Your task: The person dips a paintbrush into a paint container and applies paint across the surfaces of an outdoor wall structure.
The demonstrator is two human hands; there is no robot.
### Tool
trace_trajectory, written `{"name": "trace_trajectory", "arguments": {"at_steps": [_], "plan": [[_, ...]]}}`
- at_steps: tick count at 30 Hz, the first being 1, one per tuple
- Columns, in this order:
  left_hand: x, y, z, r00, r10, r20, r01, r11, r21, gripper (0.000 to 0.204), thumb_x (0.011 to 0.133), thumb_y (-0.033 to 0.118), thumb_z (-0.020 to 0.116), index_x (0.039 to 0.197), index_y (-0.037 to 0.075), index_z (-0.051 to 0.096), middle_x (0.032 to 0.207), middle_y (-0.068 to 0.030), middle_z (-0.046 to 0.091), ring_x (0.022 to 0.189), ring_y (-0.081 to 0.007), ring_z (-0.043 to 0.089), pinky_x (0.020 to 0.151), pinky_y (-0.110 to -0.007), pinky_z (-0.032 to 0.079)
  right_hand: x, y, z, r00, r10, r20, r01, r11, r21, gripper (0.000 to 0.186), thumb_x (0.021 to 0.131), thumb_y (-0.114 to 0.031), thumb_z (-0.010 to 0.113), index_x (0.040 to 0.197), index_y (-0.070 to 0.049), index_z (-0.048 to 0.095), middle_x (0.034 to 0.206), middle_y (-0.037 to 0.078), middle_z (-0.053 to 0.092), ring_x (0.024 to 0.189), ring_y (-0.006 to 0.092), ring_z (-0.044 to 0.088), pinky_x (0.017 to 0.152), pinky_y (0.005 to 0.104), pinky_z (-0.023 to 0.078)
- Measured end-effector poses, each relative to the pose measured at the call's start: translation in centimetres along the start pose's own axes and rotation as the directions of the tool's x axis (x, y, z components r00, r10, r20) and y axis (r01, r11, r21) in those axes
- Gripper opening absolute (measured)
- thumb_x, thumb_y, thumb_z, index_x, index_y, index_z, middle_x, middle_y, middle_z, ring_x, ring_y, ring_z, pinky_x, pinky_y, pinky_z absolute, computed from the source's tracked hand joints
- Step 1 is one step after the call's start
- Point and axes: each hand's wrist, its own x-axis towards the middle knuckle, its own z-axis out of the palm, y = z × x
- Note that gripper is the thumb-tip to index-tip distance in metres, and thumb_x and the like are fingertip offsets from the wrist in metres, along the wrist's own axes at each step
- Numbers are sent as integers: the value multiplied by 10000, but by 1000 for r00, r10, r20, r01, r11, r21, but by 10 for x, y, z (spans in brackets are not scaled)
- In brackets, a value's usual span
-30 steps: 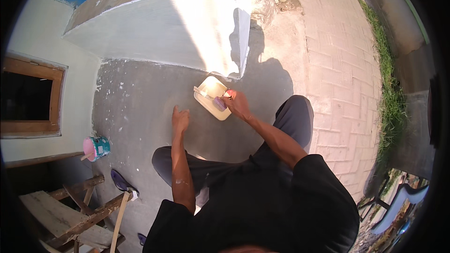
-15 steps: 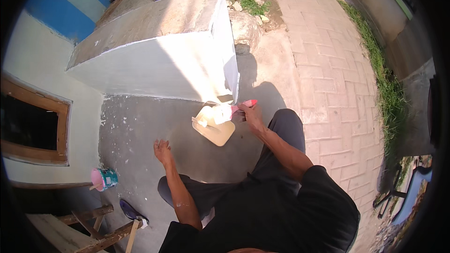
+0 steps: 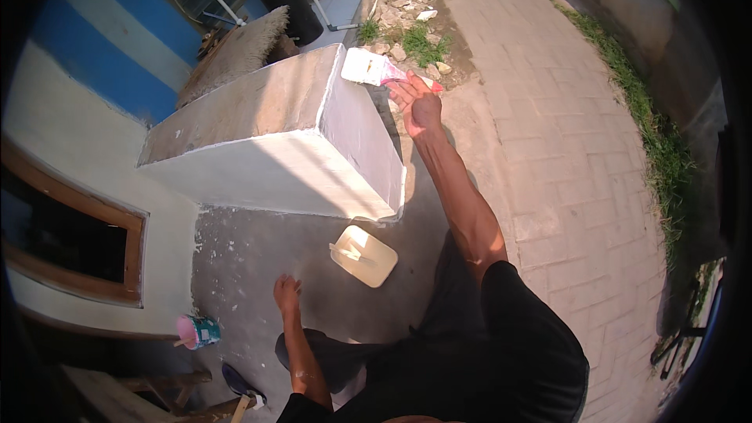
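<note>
My right hand [image 3: 421, 106] is stretched far forward, its fingers closed round the handle of a wide paintbrush [image 3: 366, 68]. The brush has a red and pink handle and a white head, which lies against the far upper edge of a low white wall [image 3: 356, 141]. My left hand [image 3: 287, 293] hangs over the grey floor with loosely bent fingers and nothing in them. Between my hands and the wall, a cream rectangular tub [image 3: 381, 269] sits on the floor, with a pale stick lying across it.
A teal and pink bucket [image 3: 205, 332] stands at the left below a wood-framed window [image 3: 129, 266]. Nearby are a dark sandal [image 3: 237, 381] and wooden legs of some furniture. Rubble and grass [image 3: 423, 45] lie beyond the wall; a paved path [image 3: 548, 149] runs along the right.
My right hand has moved the paintbrush from over the cream tub forward and up to the wall's far edge. My view has tilted forward. The left hand stays low over the floor.
</note>
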Motion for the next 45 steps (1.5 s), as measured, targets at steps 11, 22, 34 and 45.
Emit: {"name": "trace_trajectory", "arguments": {"at_steps": [11, 22, 34, 45], "plan": [[-10, -16, -30, 998, -7, -67, 10, 999, 36, 496, 938, 160, 532, 1370, -53, 415, 1246, -174, 556, 1023, -286, 641, 831, -377, 516, 12, 38, -120, 960, -76, -270, -29, 932, -362, 261, 867, -76, 660, 1056, 78, 565, 892, 180, 654, 630, 281, 679, 493, 328, 555], [-10, 9, -38, 992, 84, -92, -73, 990, 120, 498, 868, 26, 548, 1351, -43, 445, 1319, -197, 543, 1070, -291, 630, 818, -344, 514, 25, -32, 77, 960, -273, 68, 278, 957, -86, 195, 846, -53, 672, 922, 114, 604, 796, 189, 669, 620, 271, 694, 471, 315, 558], [-90, 217, -52, 873, 484, -53, -445, 837, 318, 318, 799, -36, 435, 1072, -30, 596, 1002, -111, 630, 867, -211, 664, 796, -320, 509, 8, 67, -128, 894, -331, -301, -39, 611, -791, 245, 776, -172, 751, 652, -1, 626, 615, 136, 653, 461, 224, 591, 496, 368, 459], [-110, 227, 43, 723, 286, 629, -629, 647, 430, 231, 754, -56, 422, 831, -7, 634, 817, -89, 625, 755, -178, 614, 729, -318, 489, -4, 22, -23, 988, -79, -132, 74, 996, -42, 203, 846, -72, 674, 881, 117, 611, 837, 203, 661, 653, 288, 697, 541, 350, 584]]}}
